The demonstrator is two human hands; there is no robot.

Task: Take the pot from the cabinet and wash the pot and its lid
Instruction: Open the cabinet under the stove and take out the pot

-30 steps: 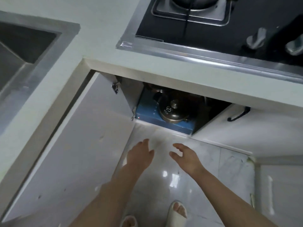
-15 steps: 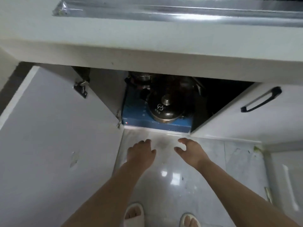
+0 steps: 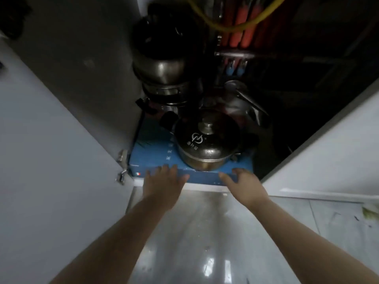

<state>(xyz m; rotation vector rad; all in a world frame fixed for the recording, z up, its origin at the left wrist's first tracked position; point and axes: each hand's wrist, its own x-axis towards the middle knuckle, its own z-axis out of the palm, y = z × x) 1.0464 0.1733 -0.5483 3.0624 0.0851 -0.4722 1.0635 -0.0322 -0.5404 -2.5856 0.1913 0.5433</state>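
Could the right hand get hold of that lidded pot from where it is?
Probably yes. The right hand is open at the front edge of the blue box, and the pot sits on that box just beyond it. Nothing lies between them; both cabinet doors stand open.

Showing in the cabinet: one lidded pot with one lid, sitting on one blue box; one stack of steel pots; one yellow hose. Two hands, left hand and right hand, reaching; two doors, left door and right door, standing open.
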